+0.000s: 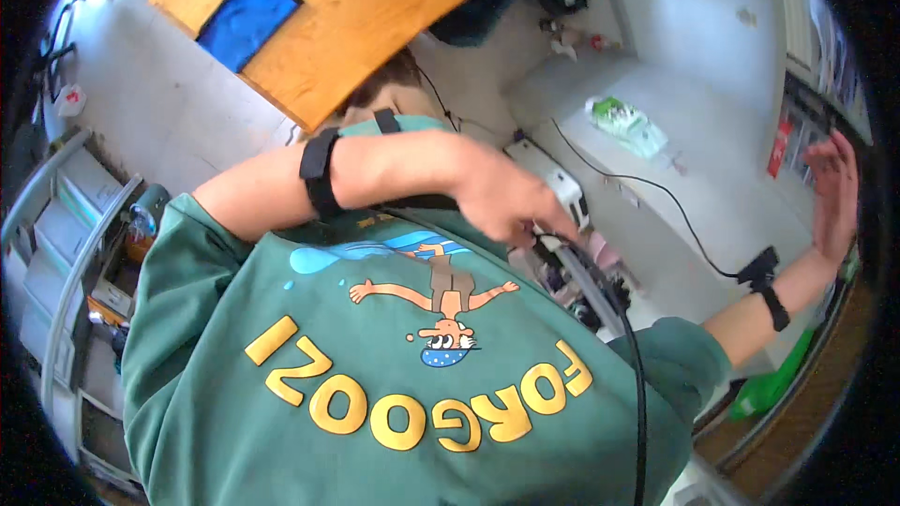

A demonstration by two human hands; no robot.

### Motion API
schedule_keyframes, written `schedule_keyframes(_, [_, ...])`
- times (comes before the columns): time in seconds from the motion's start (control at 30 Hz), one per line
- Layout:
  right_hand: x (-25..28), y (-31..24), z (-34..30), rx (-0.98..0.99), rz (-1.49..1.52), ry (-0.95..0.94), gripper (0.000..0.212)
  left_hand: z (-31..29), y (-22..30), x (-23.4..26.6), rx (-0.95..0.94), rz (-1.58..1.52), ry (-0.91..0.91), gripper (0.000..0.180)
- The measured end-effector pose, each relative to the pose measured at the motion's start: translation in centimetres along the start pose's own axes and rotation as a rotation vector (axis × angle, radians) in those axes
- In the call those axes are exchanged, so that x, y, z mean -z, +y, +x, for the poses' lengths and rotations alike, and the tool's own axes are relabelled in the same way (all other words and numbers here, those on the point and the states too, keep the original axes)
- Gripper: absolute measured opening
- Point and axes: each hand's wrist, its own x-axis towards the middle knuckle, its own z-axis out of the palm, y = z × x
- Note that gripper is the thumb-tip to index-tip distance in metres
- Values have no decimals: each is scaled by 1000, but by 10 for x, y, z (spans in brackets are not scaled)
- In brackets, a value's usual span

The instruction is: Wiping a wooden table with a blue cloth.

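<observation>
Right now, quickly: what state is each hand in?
Left hand: bent downward with fingers curled; whether it holds anything can't be told.
Right hand: open, fingers extended, nothing visible in it.

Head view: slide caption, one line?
Left arm across green shirt, left hand near black cable; right hand open, out to the side.

Wooden table [375, 0]; blue pouch [251, 21] atop.
</observation>
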Motion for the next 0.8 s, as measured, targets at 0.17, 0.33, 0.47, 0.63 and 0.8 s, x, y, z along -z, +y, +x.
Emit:
schedule_keyframes(0.17, [-270,6,134,148,38,-281,25,-87,19,6,97,192,389,56])
schedule_keyframes(0.33, [-414,37,229,241,123,-480,21,-213,39,5,429,139,1135,36])
schedule_keyframes(0.47, [-512,56,313,324,-111,-501,22,-320,9,-32,846,566,1436,29])
schedule_keyframes(0.63, [-632,75,367,507,-242,-433,28,-383,-90,-54,1079,857,1951,38])
schedule_keyframes(0.8, [-732,103,363,884,-494,-359,47,-379,-159,5,1244,1201,1921,56])
